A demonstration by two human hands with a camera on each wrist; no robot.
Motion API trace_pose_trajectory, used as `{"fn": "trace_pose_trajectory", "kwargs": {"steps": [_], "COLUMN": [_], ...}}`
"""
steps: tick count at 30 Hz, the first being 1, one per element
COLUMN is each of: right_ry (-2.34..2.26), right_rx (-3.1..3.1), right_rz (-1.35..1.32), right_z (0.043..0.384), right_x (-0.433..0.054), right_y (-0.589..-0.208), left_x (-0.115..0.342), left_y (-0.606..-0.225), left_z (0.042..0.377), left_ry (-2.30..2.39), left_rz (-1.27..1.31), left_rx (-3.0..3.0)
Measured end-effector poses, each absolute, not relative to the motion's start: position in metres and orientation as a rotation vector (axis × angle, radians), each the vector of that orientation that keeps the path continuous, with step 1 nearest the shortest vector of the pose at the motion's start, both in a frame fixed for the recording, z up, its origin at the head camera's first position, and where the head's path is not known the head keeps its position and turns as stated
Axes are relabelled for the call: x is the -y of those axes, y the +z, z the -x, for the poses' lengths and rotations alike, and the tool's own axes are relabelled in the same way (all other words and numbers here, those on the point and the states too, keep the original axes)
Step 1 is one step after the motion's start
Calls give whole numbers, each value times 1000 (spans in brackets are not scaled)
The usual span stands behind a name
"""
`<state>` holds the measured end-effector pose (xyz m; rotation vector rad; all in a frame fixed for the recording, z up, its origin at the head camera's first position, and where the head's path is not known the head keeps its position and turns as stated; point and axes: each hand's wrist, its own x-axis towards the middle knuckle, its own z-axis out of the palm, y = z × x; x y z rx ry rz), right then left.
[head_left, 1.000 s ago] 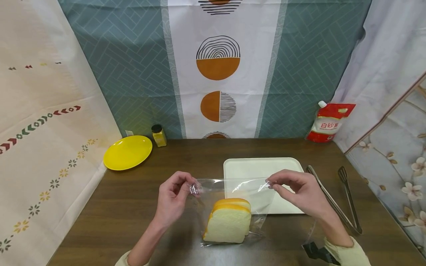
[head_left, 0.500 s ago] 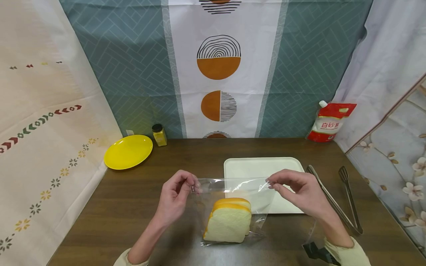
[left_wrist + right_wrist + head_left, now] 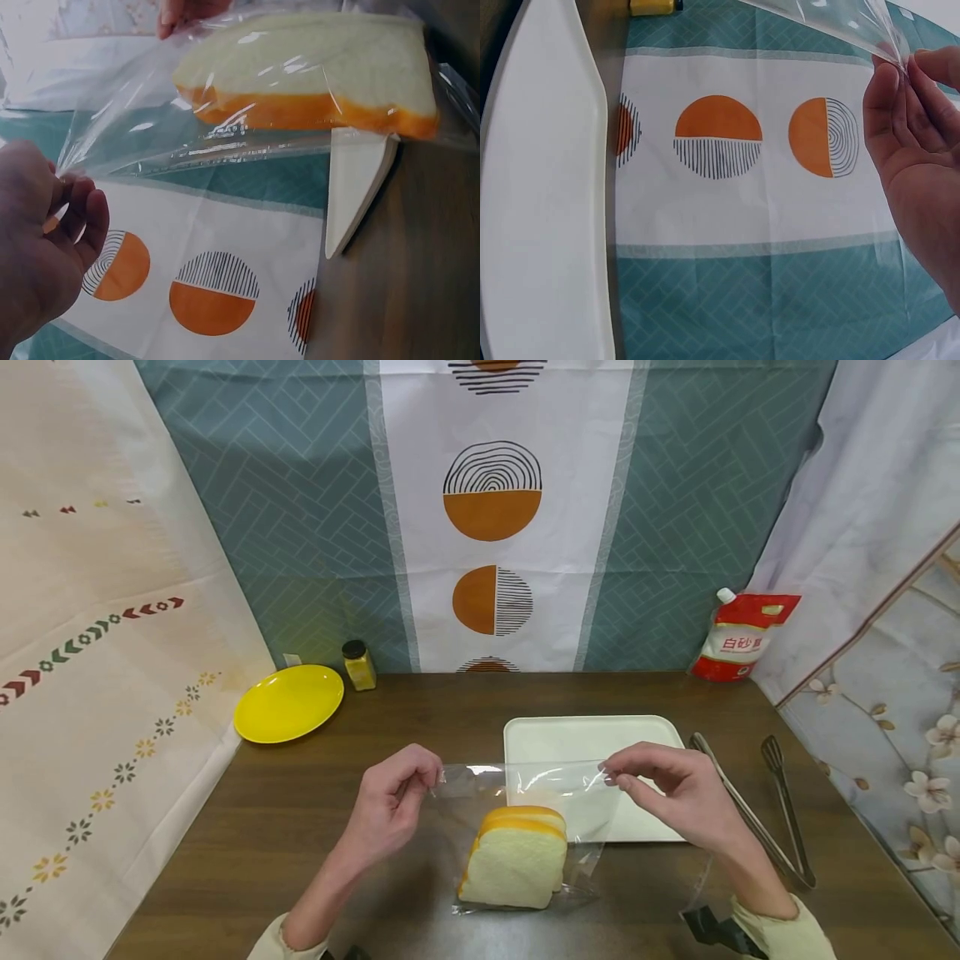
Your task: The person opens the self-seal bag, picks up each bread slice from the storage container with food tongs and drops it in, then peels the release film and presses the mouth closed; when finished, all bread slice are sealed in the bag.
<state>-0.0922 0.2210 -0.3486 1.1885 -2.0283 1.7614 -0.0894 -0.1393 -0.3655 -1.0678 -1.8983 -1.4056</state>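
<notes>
A clear plastic bag [image 3: 450, 827] stretches between both hands with its upper edge pulled wide. Inside it, at the bottom, stand slices of bread [image 3: 517, 864], pale with orange-brown crust. My left hand [image 3: 390, 797] pinches the bag's upper left corner between thumb and fingers; the left wrist view shows that hand [image 3: 52, 232] at the gathered corner of film. At the opposite upper corner, my right hand [image 3: 667, 789] pinches the film, and in the right wrist view the hand [image 3: 922, 127] grips the bunched plastic [image 3: 896, 52].
Behind the bag lies a white tray [image 3: 592, 735]. Metal tongs [image 3: 787, 827] lie to its right. A yellow plate [image 3: 288, 703] and a yellow jar with a black lid [image 3: 358, 667] stand at the back left, a red and white pouch [image 3: 738, 639] at the back right.
My left hand's fingers have shifted slightly on the bag's corner, so less crumpled film shows there. The right hand and the bread stay where they were.
</notes>
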Motion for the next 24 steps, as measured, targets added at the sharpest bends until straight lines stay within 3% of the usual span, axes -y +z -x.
{"fn": "trace_pose_trajectory", "kwargs": {"steps": [9,24], "right_ry": [1760,1751], "right_rx": [2019,2075], "right_rz": [-1186,-1120], "right_z": [92,91], "right_x": [-221,-222], "right_y": [-348,-349], "left_x": [140,139], "left_y": [-366,-365], "left_z": [93,86], "left_ry": [-1431,-1626], "left_rz": [1156,1054], "left_rx": [1808,1941]}}
